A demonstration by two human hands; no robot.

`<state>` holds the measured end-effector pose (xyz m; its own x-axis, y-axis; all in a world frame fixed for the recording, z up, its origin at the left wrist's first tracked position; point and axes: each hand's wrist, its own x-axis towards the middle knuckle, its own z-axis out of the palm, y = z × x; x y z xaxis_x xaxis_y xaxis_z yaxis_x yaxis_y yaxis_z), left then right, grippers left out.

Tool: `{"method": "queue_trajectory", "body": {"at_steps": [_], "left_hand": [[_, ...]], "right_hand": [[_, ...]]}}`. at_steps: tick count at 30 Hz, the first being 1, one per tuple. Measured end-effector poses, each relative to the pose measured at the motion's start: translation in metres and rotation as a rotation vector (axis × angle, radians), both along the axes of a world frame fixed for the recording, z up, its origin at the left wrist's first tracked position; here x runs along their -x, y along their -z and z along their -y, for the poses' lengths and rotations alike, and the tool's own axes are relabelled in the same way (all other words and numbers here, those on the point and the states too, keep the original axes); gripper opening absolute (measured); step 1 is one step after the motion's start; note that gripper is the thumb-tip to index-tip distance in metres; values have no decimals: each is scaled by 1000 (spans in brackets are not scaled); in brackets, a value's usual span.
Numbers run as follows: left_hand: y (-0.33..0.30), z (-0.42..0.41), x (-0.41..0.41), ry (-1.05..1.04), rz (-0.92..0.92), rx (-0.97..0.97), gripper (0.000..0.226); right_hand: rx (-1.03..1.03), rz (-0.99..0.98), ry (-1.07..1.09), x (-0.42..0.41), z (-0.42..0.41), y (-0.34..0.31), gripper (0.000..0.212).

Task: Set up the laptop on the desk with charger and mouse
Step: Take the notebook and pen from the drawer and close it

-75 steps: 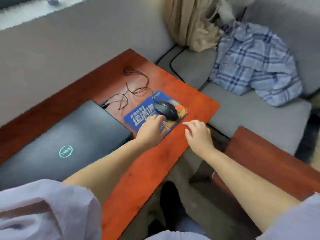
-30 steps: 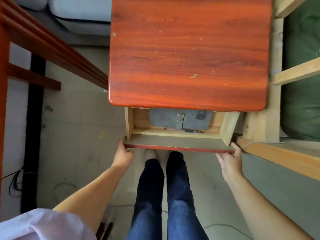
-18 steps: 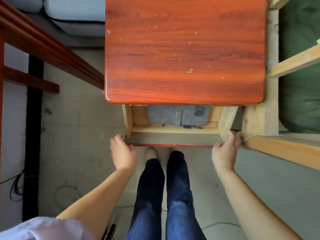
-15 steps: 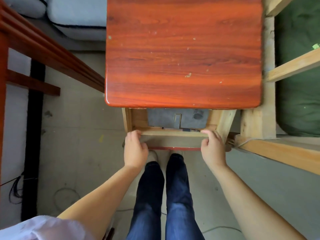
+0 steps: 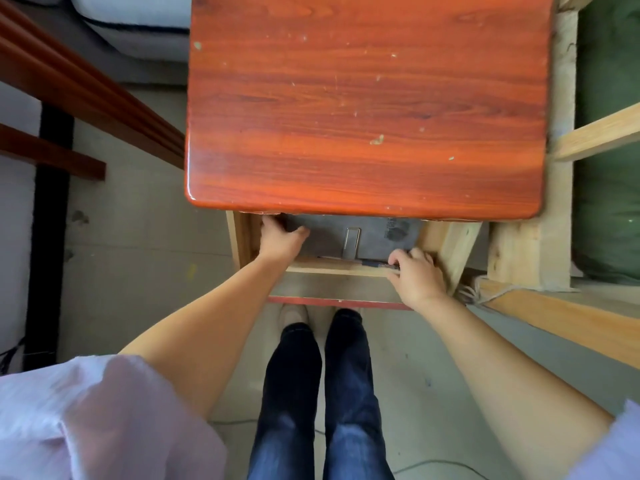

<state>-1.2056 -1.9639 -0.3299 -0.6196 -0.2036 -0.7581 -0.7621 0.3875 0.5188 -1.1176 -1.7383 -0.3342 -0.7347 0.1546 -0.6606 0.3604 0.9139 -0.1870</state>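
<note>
I look straight down on a small red-brown cabinet top [image 5: 363, 109] with its drawer [image 5: 339, 292] pulled open beneath the front edge. A flat grey item [image 5: 377, 237] with a metal loop on it lies inside the drawer. My left hand [image 5: 278, 242] reaches into the drawer's left side, thumb spread over the grey item's left edge and fingertips hidden under the cabinet top. My right hand [image 5: 417, 277] curls its fingers over the drawer's front wall onto the item's near right corner. No laptop, mouse or charger shows.
The red wooden desk frame [image 5: 79, 95] runs diagonally at the left, with a pale cushion [image 5: 138, 32] behind it. A raw wooden frame [image 5: 526, 216] holding a green bundle [image 5: 609, 161] stands at the right. My legs in dark jeans [image 5: 322, 393] stand before the drawer. Cables [image 5: 10, 355] lie at the left edge.
From the desk with laptop and mouse, my view turned to this cabinet. Both hands pulled the drawer open, then left its front panel and reached inside onto the grey item.
</note>
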Motion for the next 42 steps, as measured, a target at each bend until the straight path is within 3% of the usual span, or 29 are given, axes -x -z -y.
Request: {"method": "queue_trajectory", "body": {"at_steps": [3,7,12,17,22,27,32,35,38,42], "left_hand": [[-4,3,8,55,54,-47,79],[-8,7,8,70,77,-148,73],[-21,8,-5,102,119,-366,47],[-40,8,-10,164,135,-394,33],[-38,14,-10,165,109,-352,32],[-37,16,-11,154,129,-462,17],[-50,37,-24,175,289,-609,50],[-69,62,-32,230,387,-687,63],[-88,85,-36,404,445,-749,68],[-109,86,-41,771,399,-559,29]], "right_hand": [[15,28,-6,0,3,-4,14],[76,-91,25,-2,10,-3,16],[146,-31,67,-4,7,-10,12],[139,123,-75,-10,1,-24,14],[94,46,-6,-9,11,-16,17],[-32,-87,311,-9,6,-17,20],[15,-304,650,-12,-18,-36,25],[202,-264,828,-9,-27,-43,27],[309,-145,668,0,-29,-45,30],[418,20,318,16,-15,-37,29]]}}
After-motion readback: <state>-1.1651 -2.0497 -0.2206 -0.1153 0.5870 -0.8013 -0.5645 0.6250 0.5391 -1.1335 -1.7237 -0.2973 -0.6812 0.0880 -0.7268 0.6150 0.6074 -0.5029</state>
